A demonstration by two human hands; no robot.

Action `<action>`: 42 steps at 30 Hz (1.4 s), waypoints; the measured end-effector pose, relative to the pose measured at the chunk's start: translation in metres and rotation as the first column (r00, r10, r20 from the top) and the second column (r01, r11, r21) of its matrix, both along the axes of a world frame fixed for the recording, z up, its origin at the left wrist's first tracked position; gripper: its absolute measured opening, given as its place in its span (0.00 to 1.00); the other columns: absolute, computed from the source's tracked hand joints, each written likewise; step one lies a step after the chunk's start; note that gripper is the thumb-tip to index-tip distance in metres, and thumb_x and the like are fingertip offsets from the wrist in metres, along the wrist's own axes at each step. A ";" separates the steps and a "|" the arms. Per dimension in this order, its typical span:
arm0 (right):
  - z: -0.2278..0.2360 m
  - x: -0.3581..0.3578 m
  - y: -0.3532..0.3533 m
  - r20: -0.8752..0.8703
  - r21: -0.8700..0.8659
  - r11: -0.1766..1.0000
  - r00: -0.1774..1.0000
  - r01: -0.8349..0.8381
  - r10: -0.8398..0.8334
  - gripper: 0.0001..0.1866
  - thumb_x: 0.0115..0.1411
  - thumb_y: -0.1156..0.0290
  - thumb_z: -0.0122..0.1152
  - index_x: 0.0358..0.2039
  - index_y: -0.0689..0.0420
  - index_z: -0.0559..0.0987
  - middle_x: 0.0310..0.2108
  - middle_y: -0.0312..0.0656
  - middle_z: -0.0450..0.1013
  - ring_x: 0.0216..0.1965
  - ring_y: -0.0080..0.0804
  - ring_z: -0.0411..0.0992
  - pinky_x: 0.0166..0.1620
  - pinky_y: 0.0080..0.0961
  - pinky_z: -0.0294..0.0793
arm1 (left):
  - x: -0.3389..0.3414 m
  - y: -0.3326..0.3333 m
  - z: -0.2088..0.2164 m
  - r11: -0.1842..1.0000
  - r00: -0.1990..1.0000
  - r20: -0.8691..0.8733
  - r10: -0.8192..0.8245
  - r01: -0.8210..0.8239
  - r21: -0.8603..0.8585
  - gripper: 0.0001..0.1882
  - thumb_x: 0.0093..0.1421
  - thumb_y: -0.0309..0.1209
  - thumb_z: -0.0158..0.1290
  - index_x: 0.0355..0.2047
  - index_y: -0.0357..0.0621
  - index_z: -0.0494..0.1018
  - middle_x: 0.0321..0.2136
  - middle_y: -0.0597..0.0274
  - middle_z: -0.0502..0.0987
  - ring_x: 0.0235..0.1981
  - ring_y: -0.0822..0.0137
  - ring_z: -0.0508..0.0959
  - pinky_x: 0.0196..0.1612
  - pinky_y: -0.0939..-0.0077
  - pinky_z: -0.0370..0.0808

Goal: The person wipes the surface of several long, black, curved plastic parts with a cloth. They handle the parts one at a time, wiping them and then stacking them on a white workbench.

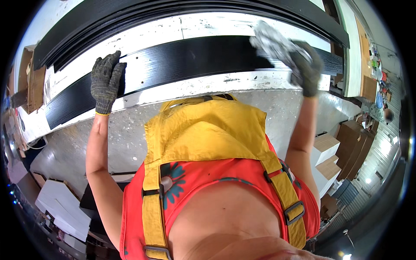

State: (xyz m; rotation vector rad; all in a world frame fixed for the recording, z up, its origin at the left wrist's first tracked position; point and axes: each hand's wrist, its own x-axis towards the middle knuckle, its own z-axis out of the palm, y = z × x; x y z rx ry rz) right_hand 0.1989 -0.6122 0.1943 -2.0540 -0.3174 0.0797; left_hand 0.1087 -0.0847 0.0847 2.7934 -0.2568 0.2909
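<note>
A long black board (pixel 186 58) with a wood-grain surface and a few small holes lies across a white, paint-marked work table (pixel 216 27). My left hand (pixel 106 80), in a dark knitted glove, rests on the left part of the board, its fingers stretched out and the thumb apart. Over the board's right part, my right hand (pixel 307 68), gloved alike, grips a crumpled grey-white rag (pixel 274 40). Motion smears the rag and that hand a little. Whether the rag touches the board I cannot tell.
More long black boards (pixel 182 12) lie along the table's far side. A cardboard box (pixel 36 84) stands at the table's left end. Brown cartons (pixel 356 138) and white boxes with wood-coloured tops (pixel 326 158) stand on the right. Grey speckled floor (pixel 125 125) shows below the table edge.
</note>
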 end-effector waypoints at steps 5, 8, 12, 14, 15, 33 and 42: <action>0.017 0.022 0.021 0.087 -0.421 0.834 0.899 -0.357 0.429 0.20 0.55 0.61 0.66 0.49 0.51 0.80 0.45 0.43 0.77 0.44 0.39 0.77 0.48 0.33 0.77 | -0.003 0.000 0.005 0.996 0.995 -0.055 0.083 -0.081 0.032 0.20 0.63 0.41 0.53 0.54 0.51 0.75 0.49 0.57 0.78 0.52 0.55 0.75 0.64 0.58 0.62; -0.071 0.026 0.066 0.455 -0.687 0.725 0.749 -0.048 0.482 0.24 0.54 0.54 0.67 0.50 0.47 0.79 0.48 0.39 0.75 0.51 0.38 0.72 0.55 0.38 0.69 | 0.006 -0.004 0.002 0.999 0.998 -0.044 0.045 -0.045 0.008 0.20 0.63 0.41 0.53 0.53 0.51 0.75 0.48 0.56 0.78 0.51 0.54 0.76 0.64 0.58 0.62; -0.074 0.010 0.069 0.447 -0.716 0.692 0.823 0.094 0.350 0.34 0.50 0.38 0.64 0.55 0.41 0.76 0.57 0.40 0.69 0.59 0.46 0.64 0.62 0.52 0.56 | 0.002 -0.002 0.006 0.997 0.996 -0.052 0.075 -0.074 0.016 0.19 0.63 0.39 0.53 0.52 0.50 0.76 0.49 0.56 0.78 0.52 0.55 0.76 0.64 0.58 0.62; -0.070 -0.014 0.067 0.498 -0.658 0.745 0.803 0.105 0.327 0.43 0.48 0.30 0.58 0.60 0.40 0.73 0.63 0.43 0.62 0.64 0.49 0.58 0.64 0.51 0.51 | -0.003 -0.003 0.008 0.996 0.994 -0.057 0.088 -0.087 0.020 0.18 0.63 0.38 0.53 0.52 0.49 0.76 0.49 0.56 0.79 0.52 0.56 0.75 0.65 0.58 0.62; -0.073 -0.020 0.062 0.460 -0.695 0.715 0.812 0.077 0.360 0.47 0.47 0.24 0.53 0.63 0.39 0.70 0.66 0.43 0.57 0.68 0.49 0.52 0.66 0.52 0.46 | -0.005 -0.004 0.008 0.994 0.994 -0.048 0.103 -0.101 0.032 0.18 0.63 0.37 0.53 0.52 0.48 0.76 0.48 0.57 0.79 0.52 0.57 0.75 0.64 0.58 0.62; 0.049 0.173 0.024 0.145 -0.507 0.862 0.985 -0.008 0.094 0.22 0.59 0.61 0.65 0.51 0.56 0.75 0.47 0.45 0.77 0.51 0.38 0.75 0.54 0.32 0.73 | -0.004 -0.022 0.028 0.986 0.986 -0.008 0.164 -0.165 -0.038 0.16 0.60 0.31 0.54 0.49 0.46 0.77 0.46 0.58 0.79 0.52 0.55 0.75 0.64 0.55 0.63; 0.021 0.483 0.089 0.750 -0.451 0.808 0.652 0.378 0.114 0.27 0.55 0.50 0.63 0.51 0.53 0.77 0.52 0.53 0.74 0.53 0.52 0.71 0.56 0.43 0.70 | 0.005 -0.023 0.034 0.988 0.988 -0.016 0.151 -0.151 -0.036 0.16 0.60 0.31 0.53 0.48 0.45 0.77 0.46 0.54 0.78 0.53 0.50 0.74 0.64 0.53 0.63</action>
